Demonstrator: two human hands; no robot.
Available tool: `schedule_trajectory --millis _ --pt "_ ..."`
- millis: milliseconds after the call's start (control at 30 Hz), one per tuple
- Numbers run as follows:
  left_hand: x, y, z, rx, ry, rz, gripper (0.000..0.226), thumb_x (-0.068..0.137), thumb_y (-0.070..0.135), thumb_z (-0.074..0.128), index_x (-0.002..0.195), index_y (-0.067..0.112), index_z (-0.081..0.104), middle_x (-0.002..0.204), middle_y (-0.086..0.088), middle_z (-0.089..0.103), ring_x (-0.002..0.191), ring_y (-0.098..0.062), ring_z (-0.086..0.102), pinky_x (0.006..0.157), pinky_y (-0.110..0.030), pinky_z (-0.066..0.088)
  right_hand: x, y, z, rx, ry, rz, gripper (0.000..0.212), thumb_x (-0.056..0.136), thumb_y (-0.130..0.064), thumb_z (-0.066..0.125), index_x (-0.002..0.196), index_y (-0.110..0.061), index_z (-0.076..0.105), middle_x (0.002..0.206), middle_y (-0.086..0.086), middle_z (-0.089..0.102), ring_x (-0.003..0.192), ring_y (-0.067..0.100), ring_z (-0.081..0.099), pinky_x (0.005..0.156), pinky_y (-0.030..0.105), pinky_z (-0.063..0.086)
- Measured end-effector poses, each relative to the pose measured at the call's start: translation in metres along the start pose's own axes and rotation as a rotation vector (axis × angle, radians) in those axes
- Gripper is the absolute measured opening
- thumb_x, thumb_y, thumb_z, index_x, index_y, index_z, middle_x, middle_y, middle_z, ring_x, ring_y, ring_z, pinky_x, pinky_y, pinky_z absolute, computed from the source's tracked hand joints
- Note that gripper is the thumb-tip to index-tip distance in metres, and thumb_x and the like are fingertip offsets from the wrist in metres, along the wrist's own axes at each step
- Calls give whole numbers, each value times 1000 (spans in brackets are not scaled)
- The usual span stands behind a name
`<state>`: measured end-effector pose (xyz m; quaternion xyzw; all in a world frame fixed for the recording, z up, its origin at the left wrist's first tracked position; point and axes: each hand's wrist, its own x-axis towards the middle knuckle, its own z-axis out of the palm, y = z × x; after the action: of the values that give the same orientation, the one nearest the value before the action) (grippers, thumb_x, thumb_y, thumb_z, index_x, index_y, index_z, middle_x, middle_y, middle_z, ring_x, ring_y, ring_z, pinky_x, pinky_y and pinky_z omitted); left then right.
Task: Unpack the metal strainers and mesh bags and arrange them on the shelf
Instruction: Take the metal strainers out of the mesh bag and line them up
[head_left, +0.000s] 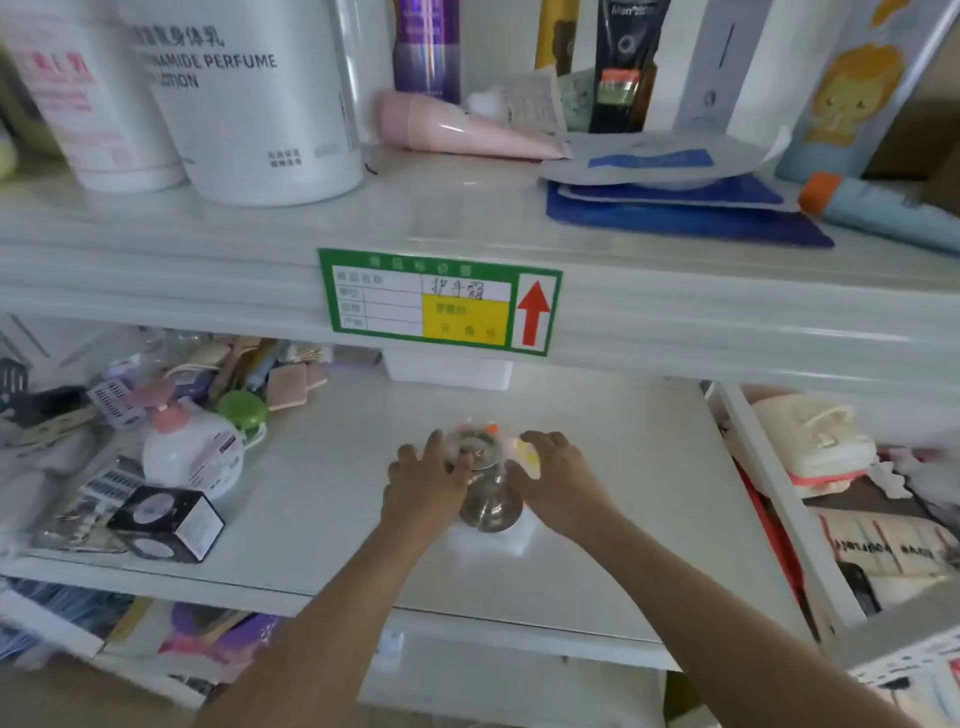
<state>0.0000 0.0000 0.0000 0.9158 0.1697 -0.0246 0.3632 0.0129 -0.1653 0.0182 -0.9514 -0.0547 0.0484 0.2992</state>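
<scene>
A shiny metal strainer (488, 501) stands on the white middle shelf (613, 519), on a small white pad or wrapper. Behind it lies a clear packet (491, 434) with pink, orange and yellow bits; it is blurred. My left hand (423, 480) rests against the strainer's left side, fingers spread toward its top. Against its right side lies my right hand (558, 478), fingers reaching to the packet. Both hands touch the strainer from either side; a firm grip is not clear.
At the shelf's left stand a pink-pump lotion bottle (189, 454), a black box (166, 522), a green round case (243, 410) and small packets. The upper shelf holds white tubs (249, 98) and blue sachets (675, 208), with a green price tag (439, 301) on its edge. Right of a divider (779, 499) lie towels.
</scene>
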Motion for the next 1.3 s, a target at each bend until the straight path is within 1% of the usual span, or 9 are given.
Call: schedule_trajectory --millis 167,267,500,667,833,933,1067,1167,1300 --pt "20 -7 22 -19 173 -218 42 103 27 29 144 23 37 133 -17 51 115 -39 49 94 -43 44 23 9 17 332 4 463 59 95 -39 46 145 -7 41 144 17 44 127 37 48 103 41 42" --pt "29 0 29 -29 182 -282 46 101 39 32 132 10 53 127 -18 54 115 -38 50 95 -42 43 31 -7 24 479 7 559 66 90 -48 42 136 -2 47 135 18 51 116 38 56 96 41 47" --pt "24 7 60 15 183 -107 40 99 39 37 120 17 63 121 -12 58 110 -34 53 94 -41 38 40 -19 45 528 58 428 49 95 -46 44 122 -8 58 110 12 66 100 31 62 79 35 44" --pt "22 -3 64 -86 246 2 39 100 40 38 122 21 64 113 -11 61 102 -33 59 91 -41 41 38 -14 59 524 120 303 40 93 -50 47 106 -14 60 94 3 67 88 22 66 85 46 54" --pt "18 -7 71 -219 355 72 63 94 51 21 123 17 65 114 -13 65 101 -35 62 84 -43 49 35 -13 65 630 196 302 40 94 -50 54 103 -11 59 88 3 67 79 19 65 70 34 50" --pt "16 -5 66 -438 407 35 54 99 45 30 135 14 55 124 -14 61 109 -31 59 88 -38 49 33 -16 67 722 282 332 35 96 -46 54 98 -11 58 83 0 64 73 16 62 64 28 46" --pt "7 1 51 -534 213 -104 58 99 48 38 148 15 37 136 -17 53 118 -35 56 95 -39 45 30 -24 67 818 355 332 34 98 -45 52 105 -13 59 89 0 69 76 10 66 63 22 48" --pt "3 -8 34 -640 -14 -32 59 87 66 47 137 35 40 129 -1 62 113 -21 64 95 -42 52 31 -32 66 844 356 311 38 96 -50 51 105 -14 61 92 3 71 82 17 70 72 32 55" --pt "5 -28 15 -946 -256 131 61 84 29 72 136 33 41 125 14 63 108 9 63 87 -14 51 33 -46 61 920 316 248 40 97 -49 53 112 -13 62 99 4 72 91 15 70 72 24 51"
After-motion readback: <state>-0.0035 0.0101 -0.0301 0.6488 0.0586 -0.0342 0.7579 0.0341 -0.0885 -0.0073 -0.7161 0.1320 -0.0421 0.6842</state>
